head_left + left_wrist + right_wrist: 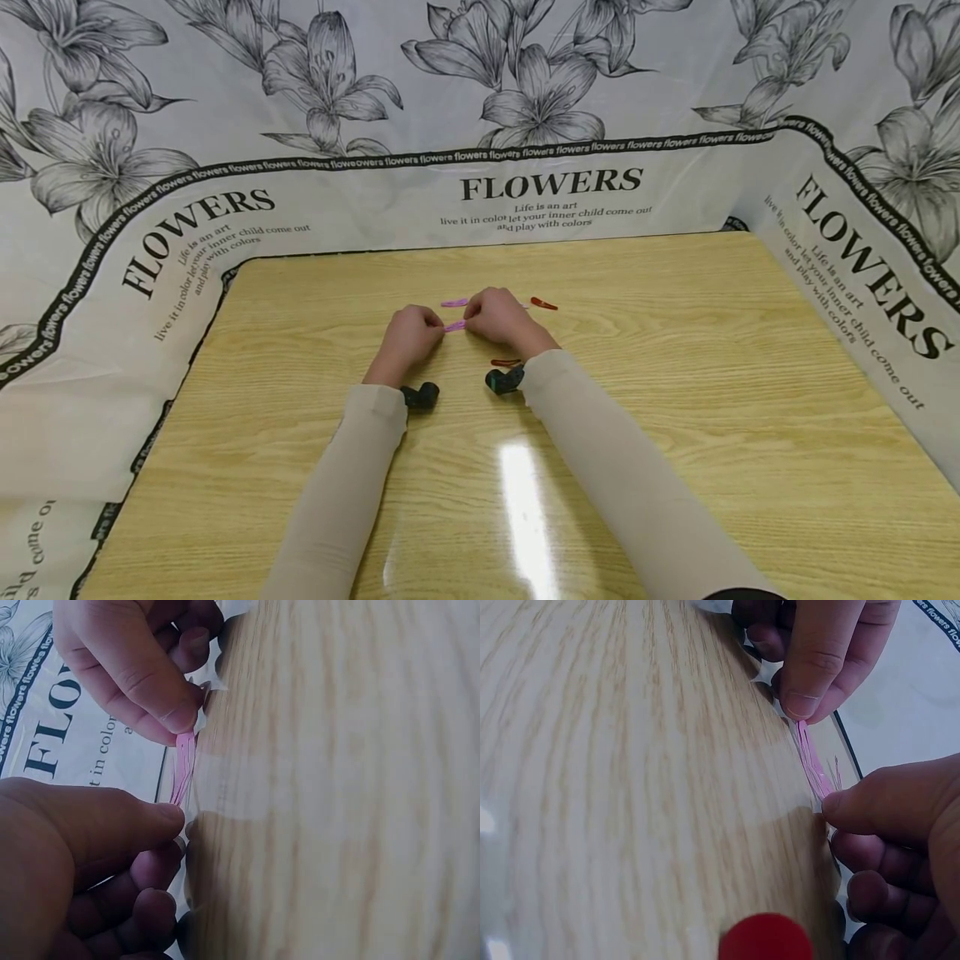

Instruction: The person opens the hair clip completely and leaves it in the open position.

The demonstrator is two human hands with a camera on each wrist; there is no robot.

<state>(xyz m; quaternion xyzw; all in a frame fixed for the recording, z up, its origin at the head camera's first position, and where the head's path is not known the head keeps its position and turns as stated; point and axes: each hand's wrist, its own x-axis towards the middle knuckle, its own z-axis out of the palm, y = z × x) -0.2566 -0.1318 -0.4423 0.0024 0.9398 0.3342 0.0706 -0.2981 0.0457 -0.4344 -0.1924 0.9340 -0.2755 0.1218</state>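
A pink snap hair clip is held between my two hands over the wooden table. My left hand pinches one end with thumb and forefinger. At the other end, my right hand pinches it the same way. Both wrist views show the clip stretched lengthwise between the fingertips, its ends covered by them. A second pink hair clip lies just beyond, close to the right hand's fingers.
One red hair clip lies right of my right hand; another lies nearer, by the right wrist camera. A rounded red end looms low in the right wrist view. Flower-printed cloth surrounds the wooden table.
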